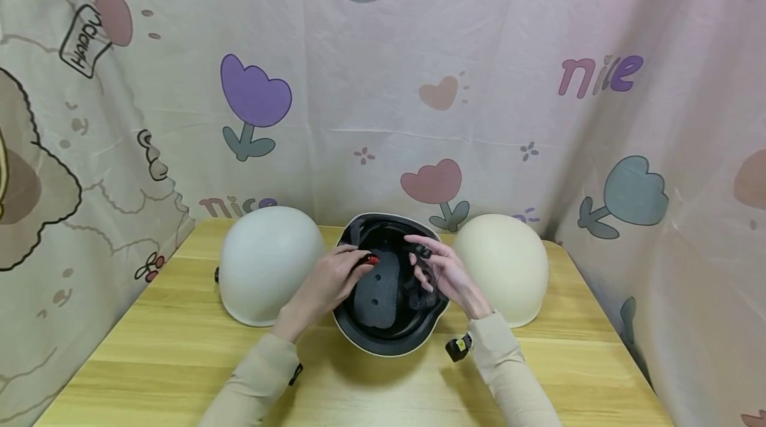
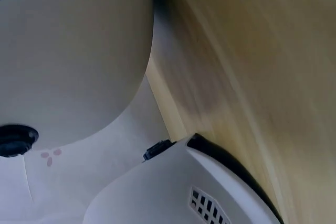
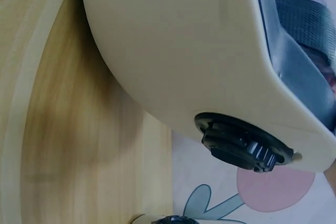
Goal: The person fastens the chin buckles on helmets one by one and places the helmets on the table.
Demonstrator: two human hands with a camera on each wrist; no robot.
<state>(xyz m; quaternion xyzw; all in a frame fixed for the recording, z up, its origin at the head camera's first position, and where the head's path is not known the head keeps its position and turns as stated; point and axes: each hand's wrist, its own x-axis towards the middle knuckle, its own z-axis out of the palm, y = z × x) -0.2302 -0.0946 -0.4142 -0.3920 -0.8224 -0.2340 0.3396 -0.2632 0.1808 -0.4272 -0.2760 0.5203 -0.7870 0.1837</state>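
Helmet (image 1: pixel 384 347) lies upturned at lower centre of the head view. I see the left hand (image 1: pixel 335 274) pinching a red buckle (image 1: pixel 372 259), the right hand (image 1: pixel 447 274) grasping a black clip (image 1: pixel 422 251). My judgement: uneven tugging could rock its rounded shell.

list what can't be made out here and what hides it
- Head: part of the red clip, covered by the left hand.
- Head: details of the black clip at the right hand, too small.
- Head: inside of the white helmet, hidden by its shell.
- Left wrist: rest of the upper helmet, cut off at top and left.
- Right wrist: lower black part, cut off by bottom edge.
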